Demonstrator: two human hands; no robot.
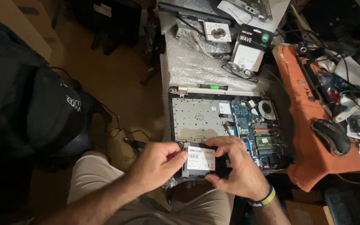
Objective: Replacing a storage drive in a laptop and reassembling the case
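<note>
Head view, the only one: opened laptop with its bottom cover off, grey metal plate and blue circuit board exposed (213, 118), is the landmark.

Both hands sit at the laptop's near edge, on a flat rectangular grey drive with a white label (199, 164). Left hand (157, 164) pinches the drive's left edge, thumb and fingers closed narrow on it. Right hand (238, 166) wraps the right side, fingers over the top edge, thumb under the near corner. So the drive is held by both hands, low over the laptop's near bay. Can't tell whether its connector end is seated; the right hand hides it.

Just past the laptop's far edge: a green-handled screwdriver (212, 86) on clear bubble wrap (188, 62). Right of the laptop: a black computer mouse (332, 135) on an orange cloth (305, 137).

Risks, as I judge them:
- Drive going in tilted, so the connector binds or bends.
- Right fingers close to the bare board; a slip could knock components or a ribbon cable.
- No visible static protection.
- Laptop's near edge overhangs the lap, so pressing down may tip it.
</note>
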